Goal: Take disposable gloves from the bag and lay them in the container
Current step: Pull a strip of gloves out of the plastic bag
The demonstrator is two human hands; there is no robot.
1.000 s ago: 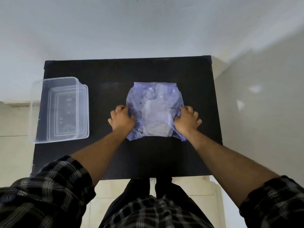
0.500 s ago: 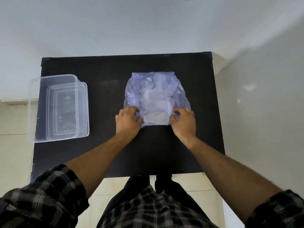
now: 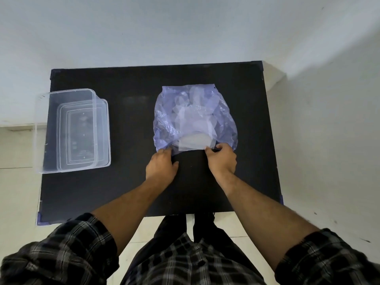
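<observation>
Nearest the camera are two rolled-up plaid sleeves (image 3: 61,254), with bare forearms reaching forward over the near edge of the black desk (image 3: 127,186). Just short of the bag (image 3: 164,124), the left hand (image 3: 161,166) rests knuckles up on the desk, its fingers (image 3: 167,151) curled and pinching the bag's near left corner. The right hand (image 3: 222,159) sits at the bag's near right corner, its fingers (image 3: 209,150) closed on the edge of a pale translucent sheet, apparently a glove (image 3: 194,144), that sticks out of the bag's near mouth; whether the bag film is pinched along with it cannot be told. The bag is thin bluish-purple plastic, crumpled, lying flat at the middle of the desk, slightly towards the right edge. More disposable gloves (image 3: 193,114) show through it as a whitish heap. Well to the left of the bag, at the desk's left edge and overhanging it a little, stands the clear plastic container (image 3: 51,130), with a clear lid (image 3: 103,128) lying partly under it on the side facing the bag. Beyond the bag the desk is bare up to a white wall (image 3: 185,31)
</observation>
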